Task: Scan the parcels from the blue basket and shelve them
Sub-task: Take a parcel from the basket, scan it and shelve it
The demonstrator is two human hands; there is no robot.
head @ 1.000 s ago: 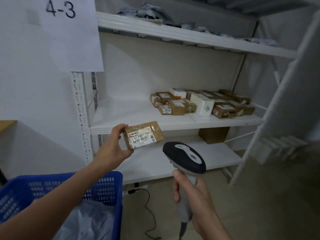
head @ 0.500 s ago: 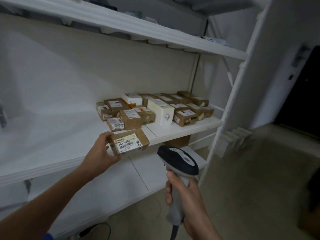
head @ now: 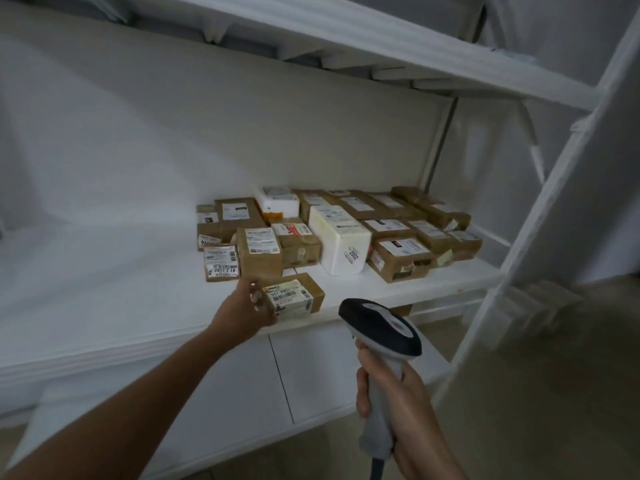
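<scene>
While your left hand (head: 242,311) pinches the parcel (head: 294,298) at its left end, it lies on the shelf (head: 104,292) just before the pile (head: 332,230), long axis running rightward from that hand; right hand (head: 398,403), farther off, grips the scanner (head: 381,327)

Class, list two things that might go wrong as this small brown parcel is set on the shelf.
1. The parcel, gripped by the left hand, lies at the front edge of the shelf; it may slide off once released.
2. The scanner in the right hand is close by and might knock it.
</scene>
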